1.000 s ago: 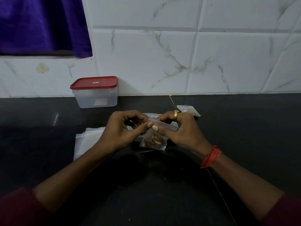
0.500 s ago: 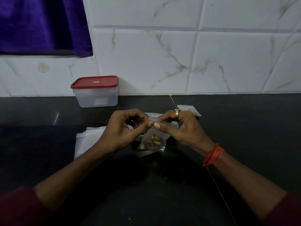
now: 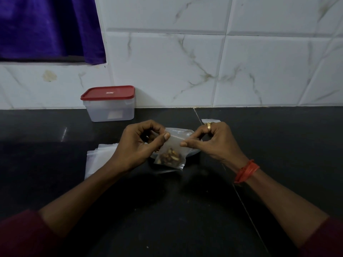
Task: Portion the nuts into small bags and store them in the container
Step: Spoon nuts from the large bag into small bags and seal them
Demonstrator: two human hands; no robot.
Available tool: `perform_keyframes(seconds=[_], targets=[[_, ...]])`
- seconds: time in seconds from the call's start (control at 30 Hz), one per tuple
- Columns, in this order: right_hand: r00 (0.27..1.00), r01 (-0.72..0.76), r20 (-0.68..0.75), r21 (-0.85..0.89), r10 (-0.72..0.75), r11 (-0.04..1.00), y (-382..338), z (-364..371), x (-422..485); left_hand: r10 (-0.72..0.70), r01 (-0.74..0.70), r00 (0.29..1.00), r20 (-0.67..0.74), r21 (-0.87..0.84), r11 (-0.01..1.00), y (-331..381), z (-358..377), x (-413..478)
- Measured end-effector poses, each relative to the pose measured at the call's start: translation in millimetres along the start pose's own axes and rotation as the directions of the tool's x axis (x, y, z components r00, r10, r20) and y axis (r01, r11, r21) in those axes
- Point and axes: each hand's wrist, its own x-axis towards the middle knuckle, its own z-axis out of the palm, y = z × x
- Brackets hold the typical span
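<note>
A small clear bag (image 3: 170,154) with brown nuts in its bottom hangs just above the black counter (image 3: 185,210). My left hand (image 3: 137,145) pinches its top edge at the left and my right hand (image 3: 211,143) pinches the top at the right. Behind the bag lies a larger clear packet (image 3: 187,133), mostly hidden by my hands. A clear container (image 3: 109,108) with a red lid (image 3: 108,92) stands closed against the tiled wall, far left of my hands.
A stack of flat clear bags (image 3: 101,158) lies on the counter under my left wrist. Another small bag (image 3: 210,121) peeks out beyond my right hand. A purple curtain (image 3: 48,28) hangs top left. A seam runs down the counter at right.
My thumbs, which met at the middle of the bag's top, have slid apart toward its two ends. The bag hangs more squarely between my hands.
</note>
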Motion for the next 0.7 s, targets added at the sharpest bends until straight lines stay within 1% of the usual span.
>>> perform_keyframes(seconds=[0.13, 0.2, 0.27, 0.37, 0.53, 0.63, 0.7], targets=[[1.0, -0.013, 0.0, -0.027, 0.013, 1.0, 2.4, -3.1, 0.6, -0.018, 0.018, 1.0, 0.017, 0.009, 1.0, -1.9, 2.0, -0.8], [1.0, -0.02, -0.02, 0.004, 0.02, 1.0, 0.7, -1.6, 0.2, -0.028, 0.028, 1.0, 0.009, -0.01, 1.0, -2.3, 1.3, -0.8], [0.999, -0.029, -0.045, -0.006, 0.028, 1.0, 1.3, -1.0, 1.3, -0.029, 0.029, 0.999, -0.015, -0.033, 0.999, -2.3, 0.6, -0.1], [0.999, -0.05, 0.001, -0.015, 0.05, 0.999, 3.8, -1.6, 1.4, -0.048, 0.038, 0.995, -0.083, -0.114, 0.993, -1.2, -0.1, 1.4], [0.99, -0.097, 0.093, -0.082, 0.104, 0.992, 5.6, 4.7, -2.0, -0.166, 0.132, 0.979, -0.122, -0.247, 0.96, -0.9, -0.2, 2.2], [0.986, -0.127, 0.106, -0.052, 0.132, 0.991, 9.2, 9.4, -1.8, -0.245, 0.201, 0.962, -0.118, -0.298, 0.933, -1.0, 0.5, 1.9], [0.982, -0.169, 0.085, -0.003, 0.169, 0.986, 9.7, 11.0, -1.2, -0.294, 0.261, 0.953, -0.07, -0.299, 0.918, 0.7, 1.4, 1.9]])
